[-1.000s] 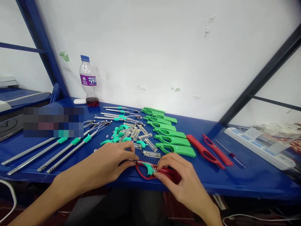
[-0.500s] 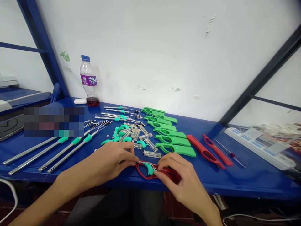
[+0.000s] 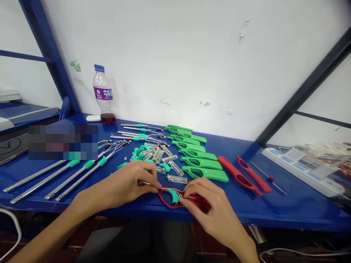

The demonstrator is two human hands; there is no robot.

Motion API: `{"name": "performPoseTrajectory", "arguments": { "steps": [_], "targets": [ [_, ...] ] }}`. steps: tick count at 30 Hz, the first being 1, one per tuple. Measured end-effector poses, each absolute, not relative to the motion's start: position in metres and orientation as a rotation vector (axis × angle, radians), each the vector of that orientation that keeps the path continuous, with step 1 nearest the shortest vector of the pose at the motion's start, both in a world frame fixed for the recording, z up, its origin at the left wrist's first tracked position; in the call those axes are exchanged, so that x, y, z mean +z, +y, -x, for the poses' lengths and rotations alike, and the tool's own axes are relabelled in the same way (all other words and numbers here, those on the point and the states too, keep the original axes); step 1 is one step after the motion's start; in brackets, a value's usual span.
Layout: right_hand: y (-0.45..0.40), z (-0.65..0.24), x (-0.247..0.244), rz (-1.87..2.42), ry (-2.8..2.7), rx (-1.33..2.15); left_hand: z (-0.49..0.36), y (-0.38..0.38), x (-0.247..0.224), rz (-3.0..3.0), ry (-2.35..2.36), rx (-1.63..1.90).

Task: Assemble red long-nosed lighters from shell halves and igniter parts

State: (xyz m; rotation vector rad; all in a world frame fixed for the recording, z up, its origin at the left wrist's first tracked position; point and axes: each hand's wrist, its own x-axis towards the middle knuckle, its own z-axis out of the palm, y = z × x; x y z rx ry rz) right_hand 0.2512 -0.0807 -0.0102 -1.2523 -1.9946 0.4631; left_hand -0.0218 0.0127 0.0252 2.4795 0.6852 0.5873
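- L hand (image 3: 133, 180): thumb + index fingers pinched tog. at tips, gripping a thin metal rod (image 3: 177, 190) at L end of red shell (image 3: 200, 202); exact contact pt partly hidden.
- R hand (image 3: 215, 202): thumb on near side, other fingers curled over far side, clasping R part of shell; thumb + index tips right by thin white wires (image 3: 180, 196). Can't tell if wires are pinched too.
- Key relation: shell + rod lie btwn the hands, long axes approx L–R, parallel to near edge of desk (image 3: 274, 213). Loop end of shell points to L fingers, body runs under R hand. Rod runs along loop's far side.
- Teal trigger (image 3: 173, 197) sits inside loop, R of L fingertips, just L of R thumb tip; R hand nearer.
- Just beyond, toward far edge: loose clear tank (image 3: 177, 179), then mixed pile of clear tanks (image 3: 158, 156) & loose teal triggers (image 3: 136, 152).
- Far R of pile: row of green shells (image 3: 204, 174); then 2 spare red shells (image 3: 238, 176) & screwdriver (image 3: 271, 179) toward R end.
- L of L hand: 4 long rod assemblies (image 3: 82, 179), slanting to near L corner; smaller batch (image 3: 134, 134) nr far edge.
- Furthest: bottle (image 3: 102, 93), upright, far L corner.
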Motion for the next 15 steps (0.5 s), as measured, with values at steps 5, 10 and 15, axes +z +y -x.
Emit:
{"name": "performPoseTrajectory", "arguments": {
  "steps": [5, 10, 15],
  "targets": [
    [-0.0796, -0.2508, -0.0102, 1.258, -1.997, 0.453, 0.0232, 0.0146, 0.0235, -2.457, 0.708, 0.571],
    [-0.0801, -0.2517, -0.0105, 1.252, -1.993, 0.446, 0.0245, 0.0171, 0.019, -2.451, 0.713, 0.519],
    [-0.0805, -0.2514, -0.0102, 1.255, -1.996, 0.442, 0.0226, 0.0168, 0.0201, -2.453, 0.748, 0.503]
  ]
}}
